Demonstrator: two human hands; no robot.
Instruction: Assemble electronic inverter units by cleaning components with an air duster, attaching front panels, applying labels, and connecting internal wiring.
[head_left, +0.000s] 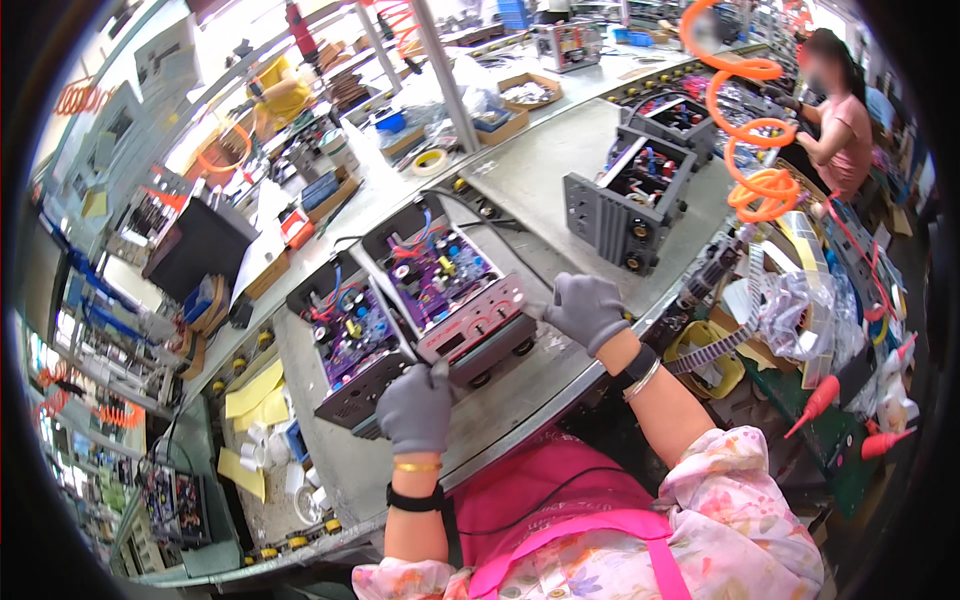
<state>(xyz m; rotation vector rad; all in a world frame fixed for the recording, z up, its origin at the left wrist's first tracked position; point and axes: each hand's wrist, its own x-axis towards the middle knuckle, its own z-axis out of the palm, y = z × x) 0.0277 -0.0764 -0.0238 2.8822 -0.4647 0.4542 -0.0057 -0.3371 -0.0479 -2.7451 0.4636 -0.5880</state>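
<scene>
Two open-topped electronic device cases sit side by side before me, with purple circuit boards inside. The right-hand case has a light front panel with knobs and a small dark display. The left-hand case is dark-sided and turned at an angle. My left hand, in a grey glove, is closed at the near corner where the two cases meet; its fingertips are partly hidden. My right hand, also gloved, is curled closed just off the light panel's right end. Whatever it may hold is hidden.
Further right on the metal-topped line stand other dark cases. An orange coiled hose hangs above them. A co-worker is at the far right. Yellow sheets lie at left; a yellow bin stands right of my arm.
</scene>
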